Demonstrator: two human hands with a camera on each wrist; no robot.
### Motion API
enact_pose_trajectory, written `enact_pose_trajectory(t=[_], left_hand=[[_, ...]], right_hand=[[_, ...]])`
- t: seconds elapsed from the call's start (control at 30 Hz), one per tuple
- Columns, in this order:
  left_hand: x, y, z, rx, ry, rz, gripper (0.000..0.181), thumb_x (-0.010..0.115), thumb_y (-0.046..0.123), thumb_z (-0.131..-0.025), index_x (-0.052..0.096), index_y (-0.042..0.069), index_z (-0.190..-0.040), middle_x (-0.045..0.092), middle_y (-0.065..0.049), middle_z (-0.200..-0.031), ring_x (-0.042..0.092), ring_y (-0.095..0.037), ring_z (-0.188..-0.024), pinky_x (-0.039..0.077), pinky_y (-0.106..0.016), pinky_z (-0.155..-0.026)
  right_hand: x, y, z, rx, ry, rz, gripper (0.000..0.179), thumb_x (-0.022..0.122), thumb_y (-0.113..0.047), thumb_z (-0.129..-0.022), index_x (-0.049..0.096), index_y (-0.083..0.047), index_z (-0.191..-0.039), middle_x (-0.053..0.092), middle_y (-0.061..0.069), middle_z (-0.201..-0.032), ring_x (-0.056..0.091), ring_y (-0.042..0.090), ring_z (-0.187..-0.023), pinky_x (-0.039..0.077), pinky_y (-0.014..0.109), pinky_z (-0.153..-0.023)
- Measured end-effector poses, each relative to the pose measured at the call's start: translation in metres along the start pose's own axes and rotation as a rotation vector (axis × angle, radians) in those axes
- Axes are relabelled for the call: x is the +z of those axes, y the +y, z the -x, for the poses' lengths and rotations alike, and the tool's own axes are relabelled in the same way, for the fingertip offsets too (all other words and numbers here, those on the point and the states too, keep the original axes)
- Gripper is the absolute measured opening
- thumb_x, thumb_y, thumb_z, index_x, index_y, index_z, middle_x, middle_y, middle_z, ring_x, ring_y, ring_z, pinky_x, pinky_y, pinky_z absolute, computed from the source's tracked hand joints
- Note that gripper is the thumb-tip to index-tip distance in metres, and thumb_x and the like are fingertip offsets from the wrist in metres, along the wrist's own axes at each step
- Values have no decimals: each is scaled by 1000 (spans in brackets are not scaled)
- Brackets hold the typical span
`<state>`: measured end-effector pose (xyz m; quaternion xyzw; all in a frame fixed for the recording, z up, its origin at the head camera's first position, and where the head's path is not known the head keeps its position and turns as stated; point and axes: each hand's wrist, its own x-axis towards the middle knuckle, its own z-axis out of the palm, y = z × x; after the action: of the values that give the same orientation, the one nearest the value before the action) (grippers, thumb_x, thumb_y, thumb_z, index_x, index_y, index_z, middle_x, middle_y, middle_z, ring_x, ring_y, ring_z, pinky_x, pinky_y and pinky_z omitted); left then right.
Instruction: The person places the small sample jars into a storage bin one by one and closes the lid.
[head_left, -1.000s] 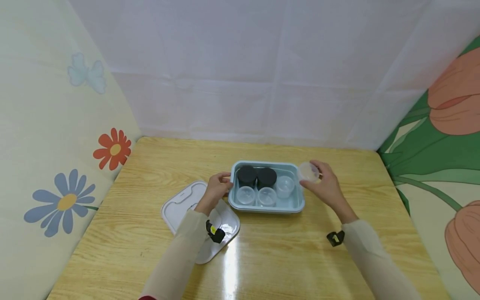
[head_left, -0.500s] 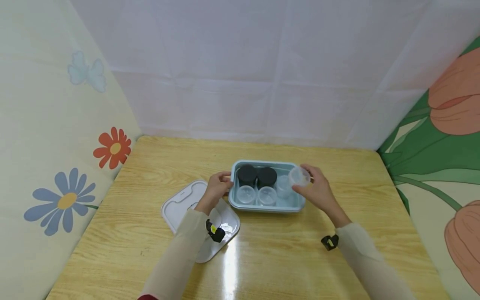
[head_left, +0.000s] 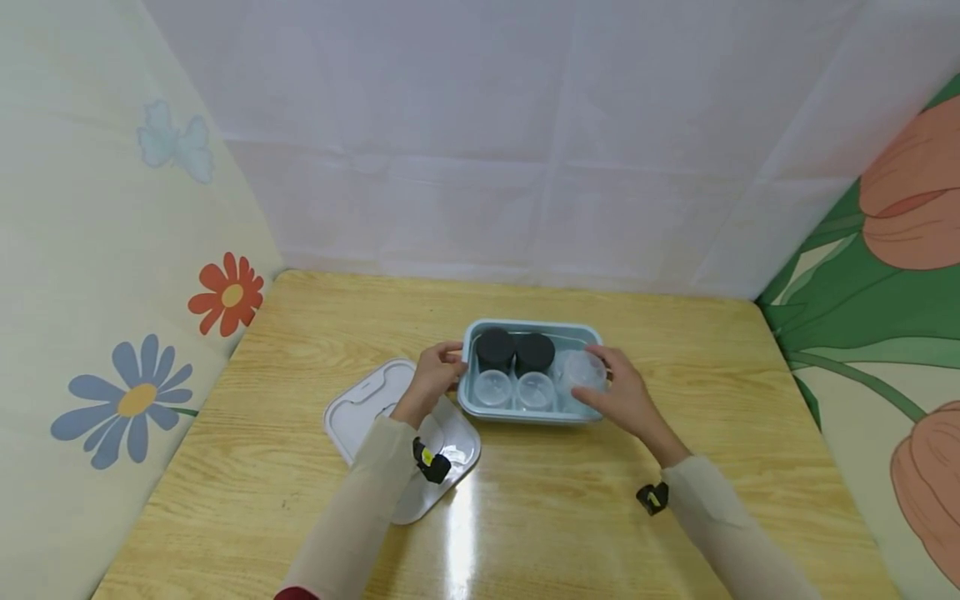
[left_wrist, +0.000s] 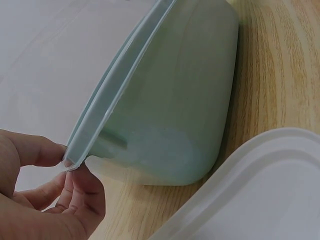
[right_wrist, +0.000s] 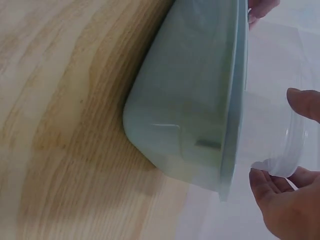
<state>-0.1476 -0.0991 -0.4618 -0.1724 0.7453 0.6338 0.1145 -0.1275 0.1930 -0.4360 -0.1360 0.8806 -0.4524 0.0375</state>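
A light blue plastic box [head_left: 517, 417] stands on the table with two black-lidded jars [head_left: 496, 348] at its back left. In its front row sit two clear plastic cups [head_left: 493, 389]. My left hand [head_left: 432, 379] pinches the box's left rim [left_wrist: 82, 145] between thumb and fingers. My right hand [head_left: 621, 392] holds a clear round plastic container [head_left: 585, 372] by its rim, over the box's right part. In the right wrist view this container [right_wrist: 270, 135] shows above the rim. Another clear cup behind it is mostly hidden.
A whitish lid [head_left: 367, 408] lies on the wooden table [head_left: 562, 508] left of the box, partly under my left forearm. A white cloth [head_left: 450, 167] hangs behind the table, with flower-printed cloths [head_left: 135, 400] at the sides.
My right hand has moved left and down with the clear container, from beside the box's right rim to over its inside. The left hand stays on the rim.
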Motion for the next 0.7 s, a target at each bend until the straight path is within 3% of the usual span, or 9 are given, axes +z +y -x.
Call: enact_pose_trajectory(t=[0.47,0.7], left_hand=[[1,-1,-2,-9,-2,-7,43,55,-3,-87,54,4,-130,53,-8,-97,54,-11,-71,51,-20,-56],[1,-2,-1,16,-3,26,44,55,-5,-85,54,-1,-128,54,-7,-91,54,-9,-67,51,-20,-54]], right_hand=[[7,-1,3,-13,-19,53,65,78,-12,-76,49,4,-132,52,23,-125,52,35,-113,48,50,-95],[8,8,1,-14,-6,61,66,77,-11,-77,48,3,-133,51,24,-128,51,36,-115,47,51,-94]])
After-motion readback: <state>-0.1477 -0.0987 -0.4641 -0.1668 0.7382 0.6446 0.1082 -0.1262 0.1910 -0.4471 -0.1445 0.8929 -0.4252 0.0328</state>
